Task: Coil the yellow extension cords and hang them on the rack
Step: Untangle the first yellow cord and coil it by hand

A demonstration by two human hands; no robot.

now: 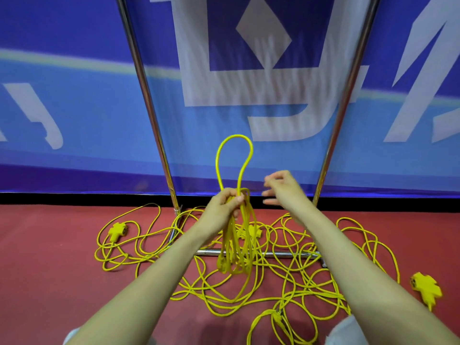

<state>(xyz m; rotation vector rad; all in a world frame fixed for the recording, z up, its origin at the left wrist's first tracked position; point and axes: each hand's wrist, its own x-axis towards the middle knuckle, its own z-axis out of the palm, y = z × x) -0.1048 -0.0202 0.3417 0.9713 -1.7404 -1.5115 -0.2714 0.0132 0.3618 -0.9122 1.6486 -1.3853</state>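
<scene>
A person stood facing a metal rack, and both bare forearms reached in from the bottom of the frame toward its centre. The left hand, just left of centre, was closed tight around the top of a coiled yellow cord. The gathered strands of the coil hung straight down from that fist toward the floor. One tall narrow loop of the same cord stood up above the fist.

The right hand, just right of centre and a little higher, was near the coil but apart from it. Its fingers were spread and loosely bent with nothing in them, and it looked blurred.

Across the lower half of the frame, more loose yellow cords lay tangled on the red floor, draped over and around the base bar of the rack. A yellow socket block lay at the left of the tangle, and another socket block lay at the far right. The two shiny uprights of the rack rose out of the top of the frame, leaning apart. Behind them hung a blue banner with large white shapes.
</scene>
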